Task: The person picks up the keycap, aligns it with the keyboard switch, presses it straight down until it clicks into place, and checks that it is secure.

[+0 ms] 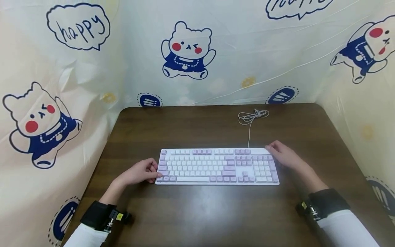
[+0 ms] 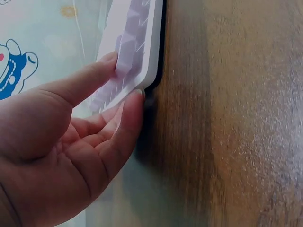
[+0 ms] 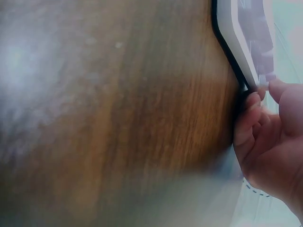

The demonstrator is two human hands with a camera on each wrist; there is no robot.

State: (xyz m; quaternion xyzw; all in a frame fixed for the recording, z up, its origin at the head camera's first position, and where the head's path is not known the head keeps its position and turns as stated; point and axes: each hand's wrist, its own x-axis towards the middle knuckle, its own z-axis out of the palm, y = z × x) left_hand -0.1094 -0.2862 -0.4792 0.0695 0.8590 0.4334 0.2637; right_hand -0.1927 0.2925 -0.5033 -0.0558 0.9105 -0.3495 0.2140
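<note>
A white and lilac keyboard (image 1: 197,179) lies flat across the middle of the brown table. At its lower left end, my left hand (image 1: 142,171) grips the edge, thumb on top of the keys and fingers curled against the side. The left wrist view shows this left hand (image 2: 71,142) pinching the keyboard's end (image 2: 150,47). My right hand (image 1: 283,154) holds the upper right corner between thumb and fingers. In the right wrist view, the right hand (image 3: 272,137) has its fingertips at the keyboard's side (image 3: 232,33), partly cut off by the frame's edge.
A thin white cable (image 1: 249,132) runs from the keyboard's back edge to a loose coil (image 1: 253,117) near the table's far side. The table (image 1: 197,212) meets a curtain (image 1: 139,51) printed with bears behind and at both sides.
</note>
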